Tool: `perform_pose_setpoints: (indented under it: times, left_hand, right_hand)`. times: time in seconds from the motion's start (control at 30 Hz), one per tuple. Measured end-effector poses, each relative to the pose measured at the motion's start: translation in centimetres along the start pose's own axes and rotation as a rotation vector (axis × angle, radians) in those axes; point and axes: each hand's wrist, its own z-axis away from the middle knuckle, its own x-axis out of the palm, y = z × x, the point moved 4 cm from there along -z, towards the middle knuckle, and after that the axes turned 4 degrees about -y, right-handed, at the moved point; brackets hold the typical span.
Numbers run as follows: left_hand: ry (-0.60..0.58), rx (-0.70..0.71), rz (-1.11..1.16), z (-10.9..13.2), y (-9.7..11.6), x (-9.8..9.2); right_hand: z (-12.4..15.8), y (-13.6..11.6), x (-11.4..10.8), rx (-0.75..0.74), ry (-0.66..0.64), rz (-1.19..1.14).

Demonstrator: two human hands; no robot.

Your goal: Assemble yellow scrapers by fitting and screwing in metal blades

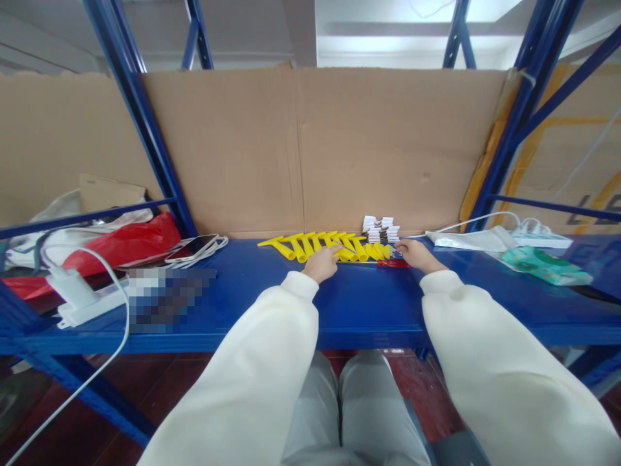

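Observation:
My left hand [321, 263] is closed at the front of a row of several yellow, funnel-like plastic pieces [295, 249]. A thin greyish stick [345, 247] lies across the row close to its fingertips; whether the fingers hold it is unclear. To the right, my right hand [414, 254] has its fingers pinched together beside a small, partly hidden clear-and-blue item [396, 253]. Several small yellow rounded pieces [376, 251] sit between the hands. Just below the right fingertips lies a flat red object [392, 263]. Stacked white pieces with dark bands [381, 230] stand behind.
Cardboard [233, 149] walls the back of the blue table [272, 304]. On the left are a phone [194, 248], a red bag [130, 243] and a white power strip [92, 304] with a hanging cable. On the right lie a green tissue pack [546, 265] and another power strip [543, 239].

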Motion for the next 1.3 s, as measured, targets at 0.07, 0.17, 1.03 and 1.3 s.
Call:
perform_pose_setpoints:
  times: [0.07, 0.17, 1.03, 1.3]
  left_hand:
    - [0.007, 0.002, 0.002, -0.1, 0.0, 0.1]
    - [0.006, 0.01, 0.011, -0.1, 0.0, 0.2]
    - [-0.013, 0.025, 0.062, 0.2, 0.4, -0.1]
    - [-0.009, 0.02, 0.064, 0.2, 0.5, -0.2]
  right_hand:
    - [-0.9, 0.3, -0.5, 0.058, 0.013, -0.008]
    - [-2.2, 0.2, -0.8, 0.104, -0.017, 0.03]
    - [-1.4, -0.1, 1.1, 0.39, -0.159, 0.12]
    - [-1.7, 0.2, 1.4, 0.426, -0.165, 0.101]
